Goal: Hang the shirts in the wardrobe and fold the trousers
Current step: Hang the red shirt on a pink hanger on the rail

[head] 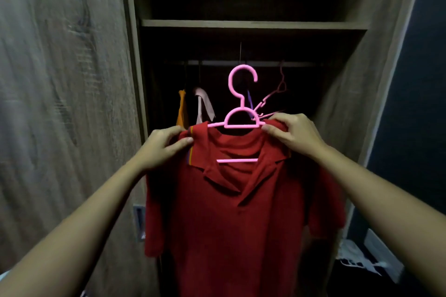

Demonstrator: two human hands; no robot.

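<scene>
Your left hand [166, 144] | pinches red polo shirt [239, 212] shoulder | your right hand [293, 134] | grips other shoulder on pink plastic hanger [242, 103] | frame centre

Two arms showed, L & R, both bare as far as the frame edge. L forearm [84, 219] & R forearm [376, 195] were uncovered skin, smooth, w/ nothing worn on them. L hand [164, 147] & R hand [293, 136] were bare too, w/ slim fingers & short-trimmed nails. Pale scrap [3, 275] at bottom-left edge by L arm: couldn't tell if clothing.
</scene>
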